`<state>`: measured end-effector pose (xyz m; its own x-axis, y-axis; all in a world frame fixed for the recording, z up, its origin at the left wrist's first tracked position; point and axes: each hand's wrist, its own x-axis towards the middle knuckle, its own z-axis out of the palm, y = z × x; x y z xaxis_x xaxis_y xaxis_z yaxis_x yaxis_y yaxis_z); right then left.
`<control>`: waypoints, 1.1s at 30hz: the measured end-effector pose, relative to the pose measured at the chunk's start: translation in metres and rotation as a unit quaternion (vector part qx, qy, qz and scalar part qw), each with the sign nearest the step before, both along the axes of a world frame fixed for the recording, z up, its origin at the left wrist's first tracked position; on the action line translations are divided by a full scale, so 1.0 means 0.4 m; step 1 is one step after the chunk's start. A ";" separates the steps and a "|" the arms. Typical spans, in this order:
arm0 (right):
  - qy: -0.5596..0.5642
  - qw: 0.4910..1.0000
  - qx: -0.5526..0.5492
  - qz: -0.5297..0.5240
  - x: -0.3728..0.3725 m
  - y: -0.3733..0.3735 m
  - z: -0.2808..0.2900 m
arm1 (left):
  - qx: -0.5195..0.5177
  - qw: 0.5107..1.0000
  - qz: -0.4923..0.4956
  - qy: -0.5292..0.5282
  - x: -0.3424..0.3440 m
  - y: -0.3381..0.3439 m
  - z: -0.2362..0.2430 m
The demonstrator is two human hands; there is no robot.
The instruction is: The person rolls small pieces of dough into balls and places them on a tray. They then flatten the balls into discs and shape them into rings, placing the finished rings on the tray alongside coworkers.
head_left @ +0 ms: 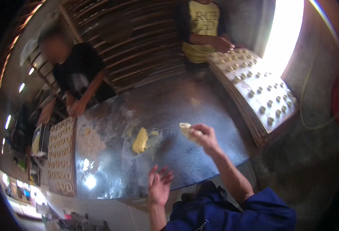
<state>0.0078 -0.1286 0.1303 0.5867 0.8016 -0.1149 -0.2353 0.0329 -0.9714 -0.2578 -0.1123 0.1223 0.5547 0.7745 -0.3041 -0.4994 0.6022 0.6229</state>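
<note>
My right hand (pixel 203 136) grips a pale piece of something like dough (pixel 185 128) above the right part of the dark metal table (pixel 208 165); its exact shape is partly hidden by my fingers. My left hand (pixel 160 184) is open, fingers spread and curved, at the table's front edge, holding nothing. A soft yellow mound (pixel 140 140) lies on the table between and beyond my hands, with smears around it.
Boards of dough rings (pixel 60 150) stand at the left; stacked boards with small dough balls (pixel 269 104) at the right. A co-worker in black (pixel 79 65) works at the back left; another in yellow (pixel 200 50) handles the balls. Pale flour (pixel 92 142) dusts the table.
</note>
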 end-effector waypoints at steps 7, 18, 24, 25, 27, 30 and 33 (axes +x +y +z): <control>-0.091 0.992 0.033 0.085 -0.305 -0.304 0.013 | -0.180 0.895 -0.314 -0.260 0.241 0.084 -0.019; 0.492 0.791 0.362 0.038 -0.327 -0.456 0.126 | 0.342 0.818 -0.461 0.015 0.364 0.053 0.157; -0.046 0.881 0.280 -0.380 -0.153 -0.388 0.190 | 0.390 0.784 -0.412 0.252 0.373 0.121 0.103; -0.160 0.890 0.161 -0.395 -0.095 -0.357 0.166 | 0.361 0.807 -0.409 0.225 0.365 0.126 0.079; -0.380 0.856 -0.062 -0.344 0.018 -0.296 0.093 | 0.288 0.843 -0.406 0.206 0.343 0.129 0.024; -0.506 0.812 -0.237 -0.172 0.125 -0.236 -0.031 | 0.257 0.870 -0.361 0.215 0.315 0.117 -0.060; -0.528 0.817 -0.186 -0.137 0.147 -0.190 -0.110 | 0.091 0.938 -0.302 0.143 0.323 0.097 -0.131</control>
